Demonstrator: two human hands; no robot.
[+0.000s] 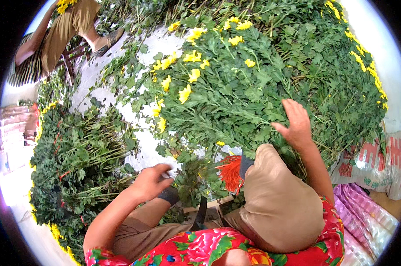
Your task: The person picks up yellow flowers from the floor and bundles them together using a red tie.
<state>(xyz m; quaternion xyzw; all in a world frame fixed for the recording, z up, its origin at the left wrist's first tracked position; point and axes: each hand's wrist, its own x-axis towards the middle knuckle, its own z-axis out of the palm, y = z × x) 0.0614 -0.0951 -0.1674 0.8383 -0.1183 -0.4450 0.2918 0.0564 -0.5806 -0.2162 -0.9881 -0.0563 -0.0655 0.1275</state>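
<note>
A large heap of yellow chrysanthemums (pixel 233 86) on leafy green stems lies in front of me, with many of its blooms turned to the left. Over the near right part of this heap is my right hand (pixel 296 126), fingers spread and nothing held. Whether its fingertips touch the leaves I cannot tell. My left hand (pixel 154 181) hangs above my left shin, slightly blurred, with thumb and fingers apart and no stem in it. Orange-red plastic strands (pixel 231 173) hang in a bunch beside my right leg. Loose cut leaves (pixel 197 179) cover the floor between my legs.
At left lie stacked chrysanthemum bundles (pixel 77 156), some bound with red ties. Another person (pixel 67 33) sits at upper left, holding yellow flowers. A white printed woven sack (pixel 376 163) and pink-purple checked cloth (pixel 363 219) are at right. Leaf scraps litter the pale floor (pixel 144 139).
</note>
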